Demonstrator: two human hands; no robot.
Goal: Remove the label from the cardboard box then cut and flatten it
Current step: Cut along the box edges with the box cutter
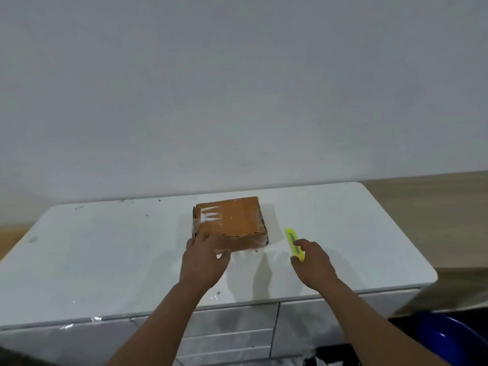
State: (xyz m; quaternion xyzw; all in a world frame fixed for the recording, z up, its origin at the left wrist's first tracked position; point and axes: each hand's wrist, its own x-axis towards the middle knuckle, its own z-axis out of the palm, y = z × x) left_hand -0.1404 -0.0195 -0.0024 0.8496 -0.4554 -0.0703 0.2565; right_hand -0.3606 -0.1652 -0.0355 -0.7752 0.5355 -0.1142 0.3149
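Observation:
A flat brown cardboard box wrapped in clear tape lies on the white cabinet top, near its far edge. My left hand rests on the box's near left corner, fingers spread over the taped edge. A bright yellow utility knife lies just right of the box. My right hand pinches the knife's near end between thumb and fingers. I cannot make out a label on the box.
The cabinet has drawers on its front, below my arms. A blue round object sits on the floor at the lower right. A plain wall stands behind the cabinet, and wooden floor shows to the right.

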